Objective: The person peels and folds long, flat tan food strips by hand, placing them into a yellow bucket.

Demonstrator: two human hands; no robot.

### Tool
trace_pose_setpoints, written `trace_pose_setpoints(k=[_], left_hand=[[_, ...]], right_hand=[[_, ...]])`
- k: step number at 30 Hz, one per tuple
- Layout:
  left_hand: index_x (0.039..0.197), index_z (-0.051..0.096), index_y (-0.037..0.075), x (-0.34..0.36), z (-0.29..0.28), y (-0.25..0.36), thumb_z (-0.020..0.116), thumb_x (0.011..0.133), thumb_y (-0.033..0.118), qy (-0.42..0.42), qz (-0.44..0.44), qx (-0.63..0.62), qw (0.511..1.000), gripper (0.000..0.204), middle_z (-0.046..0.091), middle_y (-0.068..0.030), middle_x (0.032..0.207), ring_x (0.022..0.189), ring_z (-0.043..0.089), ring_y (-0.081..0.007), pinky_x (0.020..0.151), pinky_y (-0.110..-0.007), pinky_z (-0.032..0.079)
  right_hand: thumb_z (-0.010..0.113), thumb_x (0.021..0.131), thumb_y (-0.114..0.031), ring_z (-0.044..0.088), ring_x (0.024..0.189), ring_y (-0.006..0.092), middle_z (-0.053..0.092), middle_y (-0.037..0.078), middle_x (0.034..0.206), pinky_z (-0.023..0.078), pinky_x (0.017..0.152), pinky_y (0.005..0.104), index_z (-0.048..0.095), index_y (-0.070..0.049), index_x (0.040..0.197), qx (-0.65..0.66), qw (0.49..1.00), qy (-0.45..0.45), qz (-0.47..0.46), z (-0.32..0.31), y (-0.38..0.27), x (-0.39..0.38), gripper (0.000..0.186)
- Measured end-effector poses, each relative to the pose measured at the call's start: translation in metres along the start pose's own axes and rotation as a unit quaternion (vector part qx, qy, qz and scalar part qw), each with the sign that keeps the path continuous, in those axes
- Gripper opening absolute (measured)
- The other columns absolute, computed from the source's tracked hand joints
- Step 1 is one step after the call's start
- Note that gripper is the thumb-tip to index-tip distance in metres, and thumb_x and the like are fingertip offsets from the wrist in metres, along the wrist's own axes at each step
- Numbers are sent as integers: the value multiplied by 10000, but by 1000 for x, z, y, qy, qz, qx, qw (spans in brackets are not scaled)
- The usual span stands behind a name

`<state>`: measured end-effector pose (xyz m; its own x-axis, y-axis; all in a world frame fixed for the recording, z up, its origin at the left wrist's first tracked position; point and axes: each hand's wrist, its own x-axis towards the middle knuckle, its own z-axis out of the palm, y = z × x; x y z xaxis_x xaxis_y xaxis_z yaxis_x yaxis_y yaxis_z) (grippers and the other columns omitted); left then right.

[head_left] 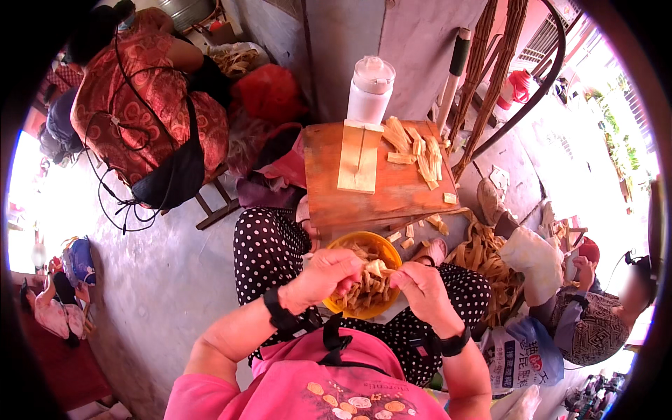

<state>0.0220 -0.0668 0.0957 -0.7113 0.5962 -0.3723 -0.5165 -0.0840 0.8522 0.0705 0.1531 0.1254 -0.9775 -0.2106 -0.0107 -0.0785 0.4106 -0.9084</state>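
Above a yellow bowl (395, 253) between my knees, both hands are closed in a pinch. A pale, folded strip of dried plant fibre (376, 268) stretches between them. My left hand (327, 276) pinches its left end, with thumb and forefinger together. My right hand (425, 288) grips the other end. Many brown pieces of the same dried material (367, 290) fill the bowl below. Beyond it, on a low wooden table (332, 203), lies a light wooden board (358, 157) with a thin dark line down its middle. Flat dried strips (423, 157) rest beside the board.
A white lidded container (369, 94) stands at the table's back edge. On the floor to the right lies a heap of long dried strips (483, 259), near a printed plastic sack (521, 353). Other people sit at far left and right. A red bag (269, 91) is behind the table's left.
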Motion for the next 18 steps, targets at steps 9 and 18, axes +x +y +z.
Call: trace_pose_setpoints(k=[9, 18], left_hand=[[1081, 604, -1, 21, -4, 57, 583, 887, 109, -164, 147, 308, 925, 224, 672, -49, 899, 814, 627, -102, 736, -235, 493], [972, 607, 23, 55, -35, 59, 550, 913, 126, -111, 37, 202, 972, 132, 628, 0, 773, 661, 604, -60, 603, -217, 497]], right_hand=[[556, 877, -86, 567, 624, 239, 572, 123, 680, 450, 590, 304, 593, 10, 796, 62, 997, -34, 16, 9, -9, 24, 131], [519, 920, -161, 513, 644, 127, 558, 61, 684, 425, 593, 264, 573, 17, 792, 86, 991, -83, 62, 1, 11, 67, 226]])
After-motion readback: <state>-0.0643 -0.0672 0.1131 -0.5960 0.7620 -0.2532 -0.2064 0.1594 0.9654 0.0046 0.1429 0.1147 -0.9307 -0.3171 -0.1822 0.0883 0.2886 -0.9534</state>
